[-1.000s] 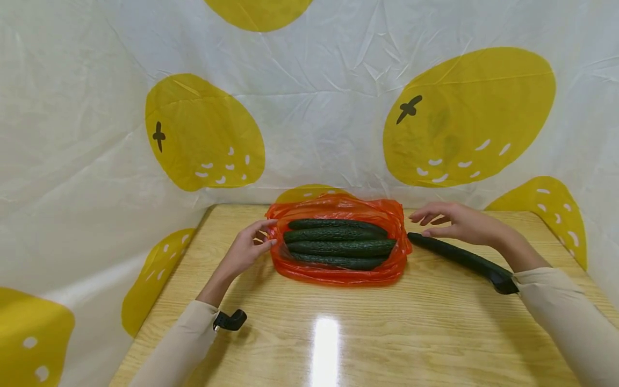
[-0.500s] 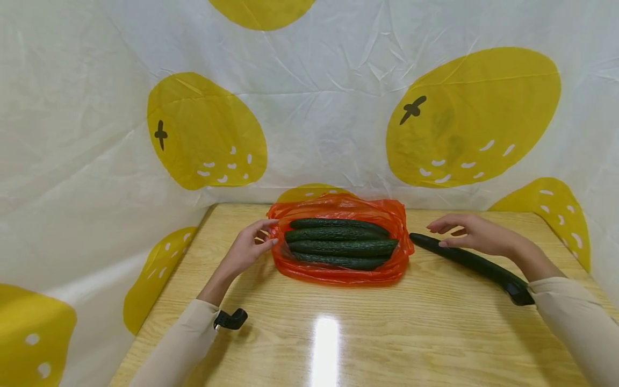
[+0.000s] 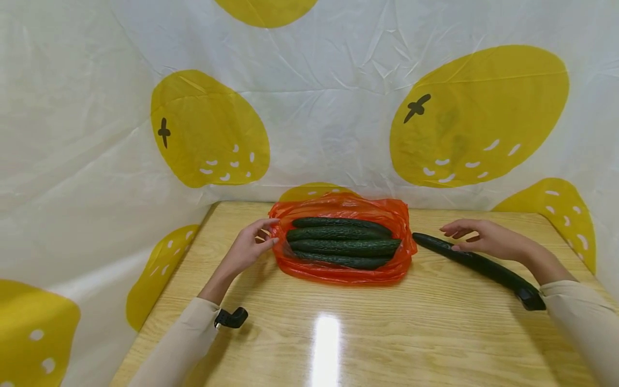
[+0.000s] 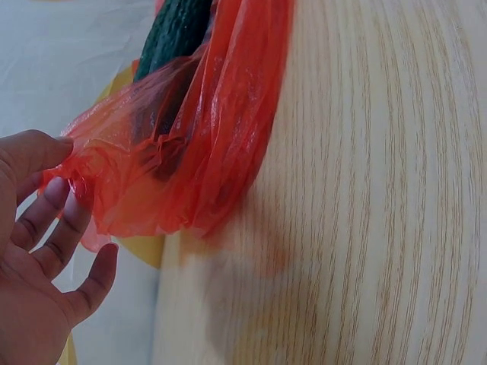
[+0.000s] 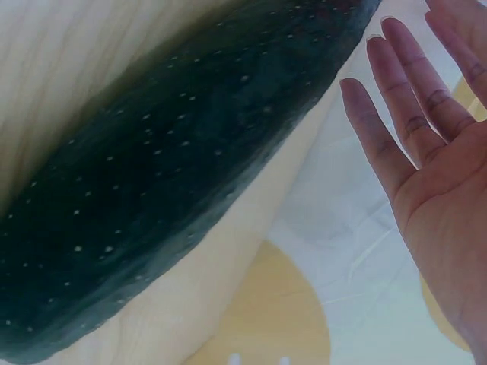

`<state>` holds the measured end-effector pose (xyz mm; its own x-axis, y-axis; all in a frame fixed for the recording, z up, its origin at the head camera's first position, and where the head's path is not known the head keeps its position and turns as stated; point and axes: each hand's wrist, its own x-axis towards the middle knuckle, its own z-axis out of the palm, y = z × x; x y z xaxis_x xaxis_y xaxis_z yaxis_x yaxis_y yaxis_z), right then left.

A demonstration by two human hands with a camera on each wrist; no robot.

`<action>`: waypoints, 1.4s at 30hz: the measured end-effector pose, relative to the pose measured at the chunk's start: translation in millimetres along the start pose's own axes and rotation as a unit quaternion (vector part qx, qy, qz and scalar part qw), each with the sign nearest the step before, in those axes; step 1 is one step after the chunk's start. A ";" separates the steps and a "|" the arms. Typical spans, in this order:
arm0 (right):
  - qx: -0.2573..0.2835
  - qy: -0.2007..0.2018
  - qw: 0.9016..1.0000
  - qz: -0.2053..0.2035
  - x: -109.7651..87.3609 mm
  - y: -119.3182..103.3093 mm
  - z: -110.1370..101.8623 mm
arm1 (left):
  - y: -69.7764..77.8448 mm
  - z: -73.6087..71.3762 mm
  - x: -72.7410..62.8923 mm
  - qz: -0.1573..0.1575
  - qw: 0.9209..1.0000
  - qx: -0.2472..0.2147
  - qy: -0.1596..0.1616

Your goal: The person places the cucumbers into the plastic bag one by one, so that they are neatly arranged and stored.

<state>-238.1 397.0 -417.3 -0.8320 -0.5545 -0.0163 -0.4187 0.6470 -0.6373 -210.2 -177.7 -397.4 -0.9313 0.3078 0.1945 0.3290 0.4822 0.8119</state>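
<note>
An orange-red plastic bag lies at the back middle of the table with several dark green bumpy cucumbers side by side in its opening. My left hand is at the bag's left edge, where thumb and fingers hold the thin film; in the left wrist view some fingertips are behind the film. Another cucumber lies slanted on the table to the right of the bag. My right hand is over it with fingers extended, holding nothing; the right wrist view shows the fingers apart from the cucumber.
The wooden table has a bright light reflection near the front. A white cloth with yellow lemon prints hangs behind the table and on the left. A small black wrist camera sticks out from the left sleeve.
My right hand has moved to the right, away from the bag and along the loose cucumber. The left hand stays at the bag's edge. The view has shifted slightly.
</note>
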 end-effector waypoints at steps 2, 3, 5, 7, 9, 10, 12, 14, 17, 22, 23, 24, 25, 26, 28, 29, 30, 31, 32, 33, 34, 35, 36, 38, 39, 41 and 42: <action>0.003 -0.003 1.000 0.001 -0.6 3.4 0.5 | 0.0 0.4 0.3 0.002 1.000 -0.001 -0.001; 0.005 -0.006 1.000 0.003 -1.0 5.1 0.7 | 0.1 0.5 0.4 0.003 1.000 -0.001 -0.001; 0.002 -0.013 1.000 0.006 -1.8 7.9 1.1 | 1.1 0.7 0.4 0.005 1.000 0.000 -0.002; -0.004 -0.020 1.000 0.008 -2.9 10.5 1.4 | 1.3 0.9 0.7 0.003 1.000 0.001 -0.003; -0.013 -0.026 1.000 0.007 -4.3 13.0 1.6 | -1.6 1.4 1.9 -0.001 1.000 0.004 -0.004; -0.016 -0.029 0.999 0.006 -5.1 14.3 1.7 | -4.4 1.9 2.9 -0.003 1.000 0.004 -0.004; -0.023 -0.036 0.999 0.006 -6.7 16.9 1.6 | -13.1 3.3 5.4 -0.007 1.000 0.005 -0.003; -0.021 -0.045 0.999 0.012 -8.0 19.0 1.3 | -23.2 4.6 7.7 -0.009 1.000 0.006 -0.001; -0.021 -0.057 0.998 0.028 -9.6 21.2 0.6 | -33.6 6.2 10.0 -0.008 1.000 0.005 0.003; -0.017 -0.067 0.997 0.041 -12.0 21.7 -0.9 | -38.5 6.5 11.0 -0.004 1.000 -0.003 0.007; -0.014 -0.069 0.997 0.040 -12.5 21.3 -1.3 | -39.0 6.1 10.9 -0.003 1.000 -0.005 0.007; -0.010 -0.070 0.997 0.040 -13.0 21.0 -1.7 | -39.0 5.9 10.9 -0.002 1.000 -0.006 0.007; -0.007 -0.071 0.997 0.038 -13.4 20.5 -2.2 | -38.9 5.6 10.8 0.000 1.000 -0.006 0.007; -0.004 -0.073 0.997 0.037 -13.8 20.0 -2.6 | -39.0 5.4 10.9 0.001 1.000 -0.006 0.007; -0.002 -0.075 0.997 0.035 -14.0 19.0 -3.3 | -39.0 5.0 10.8 0.003 1.000 -0.006 0.007; -0.002 -0.075 0.997 0.034 -13.9 18.6 -3.3 | -39.0 4.8 10.8 0.002 1.000 -0.006 0.006; -0.005 -0.074 0.997 0.034 -13.8 18.2 -3.3 | -38.9 4.7 10.8 0.001 1.000 -0.005 0.006; -0.007 -0.075 0.997 0.035 -13.6 17.8 -3.3 | -38.8 4.8 10.8 0.000 1.000 -0.004 0.005; -0.010 -0.075 0.996 0.036 -13.4 17.5 -3.2 | -39.3 5.0 11.0 -0.002 1.000 -0.004 0.005; -0.015 -0.076 0.996 0.037 -13.1 17.0 -3.1 | -39.9 5.2 11.1 -0.003 1.000 -0.003 0.006; -0.020 -0.076 0.996 0.039 -12.8 16.6 -3.0 | -40.1 5.6 11.2 -0.004 1.000 -0.002 0.006; -0.023 -0.076 0.996 0.041 -12.5 15.9 -2.8 | -40.3 6.0 11.4 -0.005 1.000 -0.001 0.006; -0.029 -0.076 0.996 0.042 -12.1 15.4 -2.7 | -40.4 6.4 11.6 -0.004 1.000 0.001 0.006; -0.039 -0.080 0.995 0.046 -11.4 14.2 -2.7 | -41.5 7.1 12.0 -0.003 1.000 0.002 0.008; -0.042 -0.083 0.994 0.049 -11.0 13.3 -2.5 | -41.4 7.4 12.1 -0.002 1.000 0.002 0.009; -0.044 -0.089 0.993 0.059 -10.4 11.8 -1.8 | -41.1 7.6 12.2 -0.001 1.000 0.002 0.009; -0.046 -0.095 0.992 0.064 -10.2 11.0 -1.3 | -41.2 7.7 12.2 -0.001 1.000 0.002 0.009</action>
<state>-234.7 410.5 -423.1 -0.8010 -0.5472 -0.2428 -0.3523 0.7588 -0.5479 -233.9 -187.5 -432.7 -0.9349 0.2912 0.2030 0.3275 0.4865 0.8100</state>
